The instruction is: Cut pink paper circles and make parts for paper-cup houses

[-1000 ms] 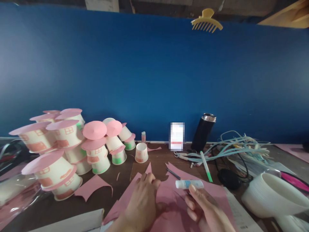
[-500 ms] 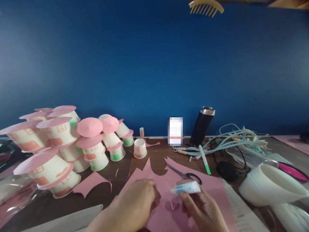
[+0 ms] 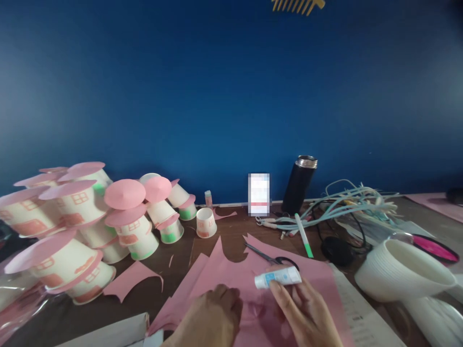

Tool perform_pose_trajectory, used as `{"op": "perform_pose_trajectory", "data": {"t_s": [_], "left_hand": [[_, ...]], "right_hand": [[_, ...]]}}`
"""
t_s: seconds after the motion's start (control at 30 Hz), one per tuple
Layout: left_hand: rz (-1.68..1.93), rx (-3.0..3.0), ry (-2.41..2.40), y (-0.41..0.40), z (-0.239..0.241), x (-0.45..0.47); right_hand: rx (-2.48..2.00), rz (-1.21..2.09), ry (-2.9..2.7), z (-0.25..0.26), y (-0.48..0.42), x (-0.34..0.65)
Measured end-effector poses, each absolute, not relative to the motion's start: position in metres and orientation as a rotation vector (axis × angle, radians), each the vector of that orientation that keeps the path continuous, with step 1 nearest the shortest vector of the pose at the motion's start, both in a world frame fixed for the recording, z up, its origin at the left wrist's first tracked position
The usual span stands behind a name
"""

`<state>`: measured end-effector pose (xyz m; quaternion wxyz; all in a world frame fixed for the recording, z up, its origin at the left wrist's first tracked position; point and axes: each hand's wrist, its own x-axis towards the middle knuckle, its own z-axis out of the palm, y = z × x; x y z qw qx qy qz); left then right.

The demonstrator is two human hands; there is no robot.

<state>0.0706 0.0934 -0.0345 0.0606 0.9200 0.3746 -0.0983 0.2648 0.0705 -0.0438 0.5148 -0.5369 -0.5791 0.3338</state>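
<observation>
Holding: right hand [image 3: 306, 308], clamped on white tube [image 3: 278, 277]; left hand [image 3: 213, 313], grip unclear, on pink paper [image 3: 224, 271] best kept flat; scissors [image 3: 274, 260], tube's eleven o'clock.

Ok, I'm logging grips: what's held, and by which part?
The right hand holds a white, blue-labelled plastic tube around its middle; whether the left hand grips anything is hidden.
</observation>
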Motion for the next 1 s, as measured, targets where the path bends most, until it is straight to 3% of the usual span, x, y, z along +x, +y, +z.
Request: {"op": "perform_pose_trajectory", "data": {"t_s": [0.2,0.53,0.77,1.0], "left_hand": [[-0.311,2.878,1.112,0.092,-0.038,0.071],[0.08,2.956,1.139,0.091,-0.078,0.062],[0.497,2.672,1.315,0.083,-0.069,0.052],[0.484,2.662,1.455,0.087,-0.069,0.05]], "right_hand": [[-1.293,0.798,-1.374,-0.045,0.069,0.26],[-1.291,0.879,-1.366,-0.041,0.067,0.255],[-1.203,1.13,-1.328,-0.034,0.068,0.257],[-1.294,1.343,-1.27,-0.04,0.069,0.259]]}}
